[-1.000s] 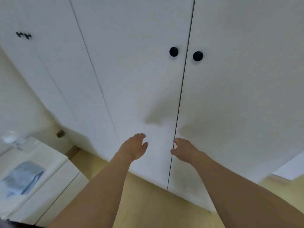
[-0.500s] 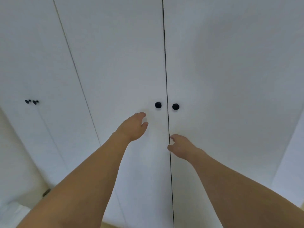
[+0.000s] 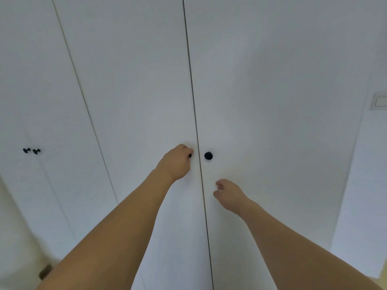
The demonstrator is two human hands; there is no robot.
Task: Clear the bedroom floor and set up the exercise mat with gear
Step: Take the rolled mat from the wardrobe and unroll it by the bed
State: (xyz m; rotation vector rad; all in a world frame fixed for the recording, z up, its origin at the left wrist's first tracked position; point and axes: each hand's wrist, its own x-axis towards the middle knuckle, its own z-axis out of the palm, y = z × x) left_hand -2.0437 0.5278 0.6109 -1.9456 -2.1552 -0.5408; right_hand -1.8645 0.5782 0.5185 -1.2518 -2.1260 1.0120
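Observation:
A tall white wardrobe fills the view, its two middle doors (image 3: 142, 101) closed and meeting at a thin seam. My left hand (image 3: 176, 162) reaches up and curls its fingers round the left black knob (image 3: 190, 155), which is mostly hidden by them. The right black knob (image 3: 208, 155) is bare. My right hand (image 3: 228, 192) hovers below that knob, close to the right door (image 3: 272, 122), fingers loosely curled and holding nothing. No mat or exercise gear is in view.
Another pair of wardrobe doors stands at the left with two small black knobs (image 3: 31, 151). A white wall switch (image 3: 379, 102) sits at the right edge. A brown fitting (image 3: 45, 272) shows low at the left.
The view tilted up from the floor to the doors. My left hand rose from the door panel to the left knob and closed on it; my right hand moved up a little.

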